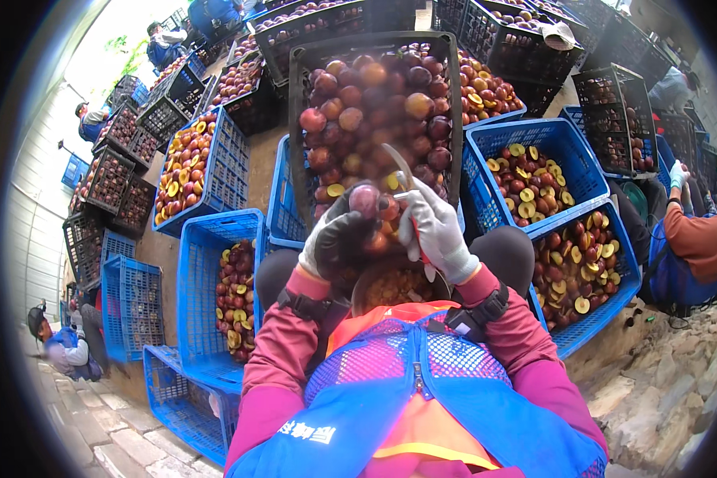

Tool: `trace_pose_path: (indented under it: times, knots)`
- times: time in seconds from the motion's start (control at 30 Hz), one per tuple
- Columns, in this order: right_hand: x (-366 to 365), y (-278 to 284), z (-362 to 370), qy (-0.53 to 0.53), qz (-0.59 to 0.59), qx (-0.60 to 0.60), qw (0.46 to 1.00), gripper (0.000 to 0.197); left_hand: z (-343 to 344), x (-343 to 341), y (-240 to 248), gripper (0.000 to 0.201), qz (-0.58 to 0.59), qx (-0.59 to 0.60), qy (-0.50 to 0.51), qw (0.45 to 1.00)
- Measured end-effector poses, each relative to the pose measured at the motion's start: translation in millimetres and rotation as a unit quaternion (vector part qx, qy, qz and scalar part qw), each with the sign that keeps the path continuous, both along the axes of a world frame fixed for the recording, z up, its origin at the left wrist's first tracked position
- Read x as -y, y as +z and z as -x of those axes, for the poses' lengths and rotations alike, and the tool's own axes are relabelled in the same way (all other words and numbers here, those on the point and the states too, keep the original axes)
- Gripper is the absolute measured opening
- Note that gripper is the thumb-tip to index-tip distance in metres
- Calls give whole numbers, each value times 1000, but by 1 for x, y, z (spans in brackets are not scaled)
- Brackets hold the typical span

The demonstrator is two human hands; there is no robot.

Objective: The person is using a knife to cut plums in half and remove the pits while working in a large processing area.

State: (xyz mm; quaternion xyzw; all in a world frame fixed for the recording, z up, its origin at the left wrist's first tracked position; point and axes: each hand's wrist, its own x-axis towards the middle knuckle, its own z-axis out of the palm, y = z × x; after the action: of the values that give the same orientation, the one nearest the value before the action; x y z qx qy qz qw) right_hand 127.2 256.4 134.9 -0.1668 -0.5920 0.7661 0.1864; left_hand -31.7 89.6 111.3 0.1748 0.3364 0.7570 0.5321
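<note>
My left hand (332,241), in a grey glove with a dark palm, is closed round a reddish-purple plum (364,201). In a whitish glove, my right hand (440,231) grips a small knife (400,166) with a curved blade and some red at its handle. The blade points up and away, just right of the plum. Beyond both hands, a black crate (296,127) full of whole plums tilts toward me. Below them, between my knees, sits a round bowl (358,296) with small brownish-orange pieces in it, partly hidden by my vest.
Blue crates with cut plums stand at my right (562,342) and left (185,271). Another blue crate (229,171) of halved plums lies farther left. Stacked black crates (526,48) fill the back. A co-worker in an orange-brown top (699,253) sits at right.
</note>
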Motion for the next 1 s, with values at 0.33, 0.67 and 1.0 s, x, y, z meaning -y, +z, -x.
trace_pose_path:
  times: [0.33, 0.67, 1.0]
  knots:
    - [49, 13, -6, -3, -60, 46, 997, 47, -29, 26, -55, 49, -94, 196, 7, 976]
    - [46, -24, 1, -50, -226, -13, 973, 43, -40, 26, -25, 45, -39, 19, 25, 999]
    - [15, -122, 47, -23, -325, 149, 934, 37, 3, 1, -69, 46, 149, -195, 8, 969]
